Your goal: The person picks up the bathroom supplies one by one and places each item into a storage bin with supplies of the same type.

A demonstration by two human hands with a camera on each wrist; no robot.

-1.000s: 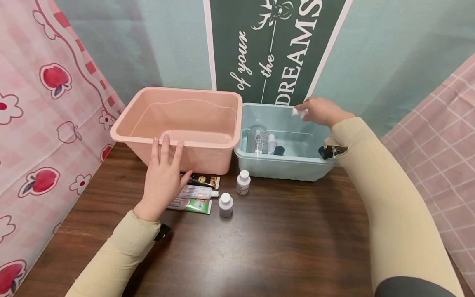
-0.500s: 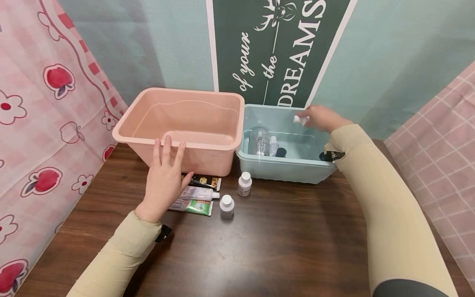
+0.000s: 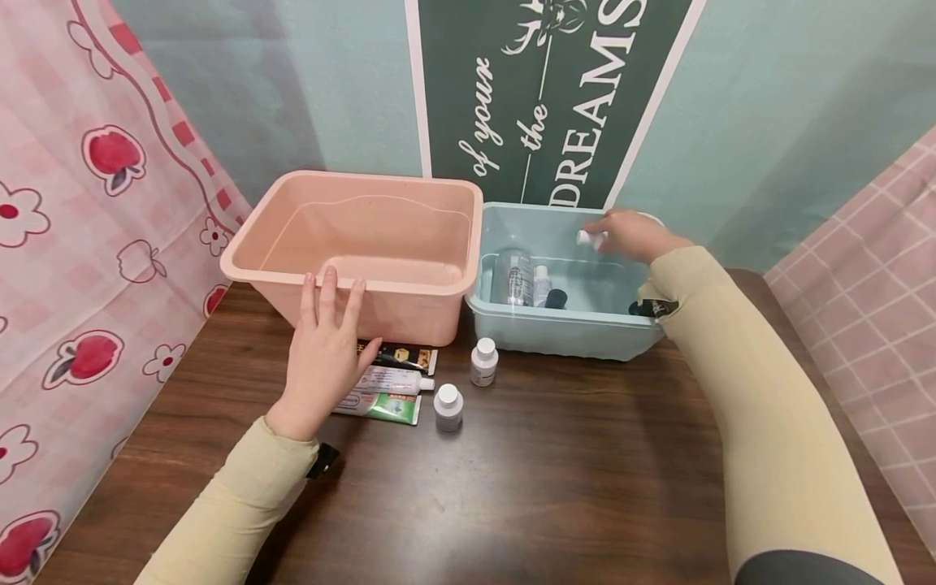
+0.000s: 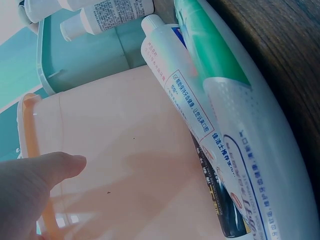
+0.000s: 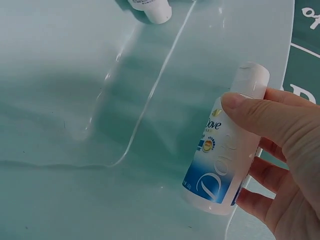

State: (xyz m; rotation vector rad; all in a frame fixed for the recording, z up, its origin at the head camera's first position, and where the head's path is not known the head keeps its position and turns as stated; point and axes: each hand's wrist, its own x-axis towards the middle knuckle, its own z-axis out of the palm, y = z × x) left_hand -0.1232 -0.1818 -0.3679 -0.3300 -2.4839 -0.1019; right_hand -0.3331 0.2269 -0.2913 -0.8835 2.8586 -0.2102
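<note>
In the head view, the left hand [image 3: 322, 366] hides one end of the tubes [image 3: 396, 409], the right hand [image 3: 638, 234] most of its bottle [image 3: 587, 238]. The top edge cuts off the poster [image 3: 556, 101].

Two tubs [image 3: 409, 313], three tubes [image 3: 395, 381] and two hands [image 3: 318, 370] show. Bottles [image 3: 483, 366] number at least five: two on the worktop [image 3: 570, 479], one held, at least two in the blue tub [image 3: 563, 335].

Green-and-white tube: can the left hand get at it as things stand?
Likely yes: the left hand rests its fingers at the rim of the pink bin, holding nothing, and the green-and-white tube lies close by on the table, its green end uncovered.
</note>
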